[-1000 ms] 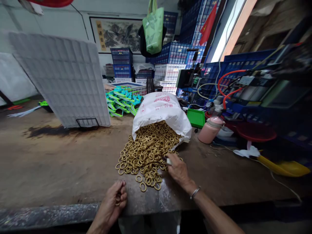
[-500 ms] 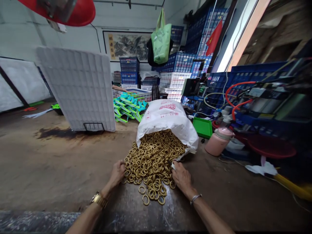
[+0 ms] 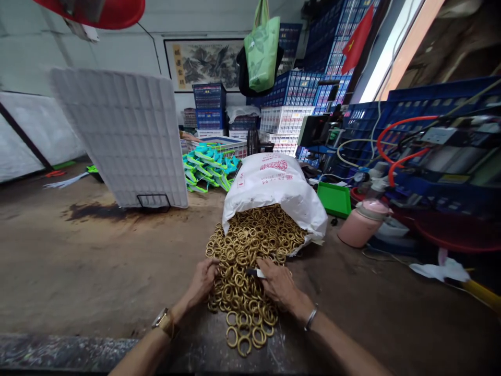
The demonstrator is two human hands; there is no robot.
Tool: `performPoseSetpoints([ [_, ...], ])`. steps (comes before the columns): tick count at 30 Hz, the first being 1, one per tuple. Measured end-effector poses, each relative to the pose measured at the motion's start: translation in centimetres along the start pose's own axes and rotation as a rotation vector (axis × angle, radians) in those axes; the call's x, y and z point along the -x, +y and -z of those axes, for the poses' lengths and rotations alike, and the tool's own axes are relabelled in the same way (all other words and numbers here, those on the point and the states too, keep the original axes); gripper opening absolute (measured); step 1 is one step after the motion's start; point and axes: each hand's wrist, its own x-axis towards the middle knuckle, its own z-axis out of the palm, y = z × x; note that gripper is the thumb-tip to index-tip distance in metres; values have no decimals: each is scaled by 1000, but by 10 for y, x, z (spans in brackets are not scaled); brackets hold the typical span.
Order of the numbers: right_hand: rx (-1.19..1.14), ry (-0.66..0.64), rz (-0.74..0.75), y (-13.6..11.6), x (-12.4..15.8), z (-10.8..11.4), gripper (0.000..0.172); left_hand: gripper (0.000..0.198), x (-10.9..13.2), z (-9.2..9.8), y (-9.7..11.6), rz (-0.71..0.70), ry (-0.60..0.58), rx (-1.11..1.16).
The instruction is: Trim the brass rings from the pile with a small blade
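A heap of brass-coloured rings [image 3: 242,245] spills from the mouth of a white woven sack [image 3: 270,183] onto the worktable [image 3: 136,266]. My left hand [image 3: 204,279] is at the heap's left edge, fingers curled in against the rings; whether it grips any is hidden. Over the right side of the heap lies my right hand [image 3: 278,282], closed round a small black-and-white tool [image 3: 256,272] that points left. Its exact kind cannot be made out. Several rings lie loose at the near end of the heap.
A white padded panel [image 3: 121,141] stands upright at left. Green and turquoise plastic pieces [image 3: 211,164] are piled behind the sack. To the right are a green tray [image 3: 334,199], a pink jug [image 3: 362,224] and a machine with red hoses [image 3: 407,125]. A co-worker's arm [image 3: 189,136] shows behind the panel.
My right hand has moved left onto the rings, and my left hand has shifted slightly right and down. Rings have spread nearer to me. The view has tilted down a little.
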Motion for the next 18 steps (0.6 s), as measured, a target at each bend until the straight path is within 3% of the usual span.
performPoseSetpoints([
  [4,-77,29,123,23,-13,22,25,31,-22,24,-10,21,72,-114],
  [7,-97,211,-70,45,-34,24,24,34,-44,35,-15,46,114,-233],
  [9,-14,189,-285,58,-50,22,24,33,-60,38,-16,58,127,-308],
  [12,10,147,-373,70,-74,18,26,24,-81,34,-16,72,91,-391],
  [18,-16,44,-283,58,-96,5,31,20,-99,9,-7,38,-53,-468],
])
